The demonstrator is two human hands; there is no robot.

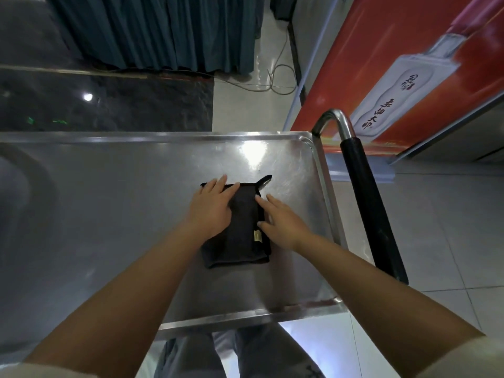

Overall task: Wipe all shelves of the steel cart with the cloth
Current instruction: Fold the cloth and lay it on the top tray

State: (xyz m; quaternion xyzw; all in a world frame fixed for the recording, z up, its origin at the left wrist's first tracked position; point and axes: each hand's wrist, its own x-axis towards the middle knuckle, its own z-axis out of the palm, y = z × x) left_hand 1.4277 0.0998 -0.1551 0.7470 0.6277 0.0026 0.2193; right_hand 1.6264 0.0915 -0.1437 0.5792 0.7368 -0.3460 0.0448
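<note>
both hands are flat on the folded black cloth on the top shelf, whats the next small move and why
Probably press down and slide the cloth across the top shelf: left hand and right hand lie flat on it, folded, with bare steel all around.

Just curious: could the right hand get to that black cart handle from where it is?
Probably yes. The right hand rests on the cloth, and only bare shelf lies between it and the handle.

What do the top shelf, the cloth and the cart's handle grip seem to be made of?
Top shelf: apparently stainless steel, brushed, with fine scratches and a bright lamp glare.
Cloth: soft black woven fabric, matte, folded, with a small tag and a hanging loop.
Handle grip: matte black sleeve, probably rubber or foam, over a shiny bent steel tube.
</note>
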